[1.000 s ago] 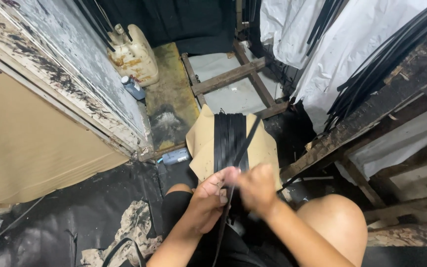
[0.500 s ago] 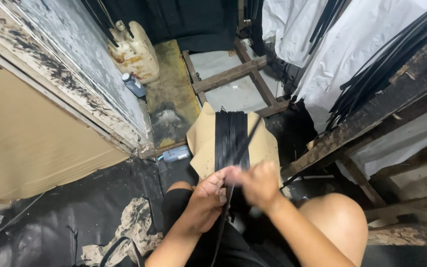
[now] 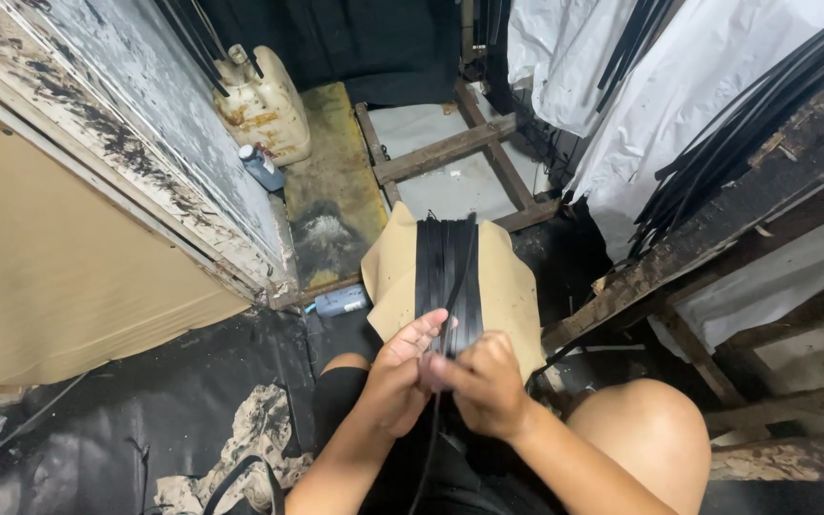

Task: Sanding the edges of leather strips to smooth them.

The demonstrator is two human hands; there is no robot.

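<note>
Strip (image 3: 457, 277) runs lengthwise up-frame from the pinch over the tan board (image 3: 507, 286) at frame centre. Left hand (image 3: 395, 381) and right hand (image 3: 484, 383) touch, both closed on it; tail drops toward bottom edge.

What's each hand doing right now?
Left hand: closed on the black strip, pinching it.
Right hand: closed on the same strip, beside the left.
</note>
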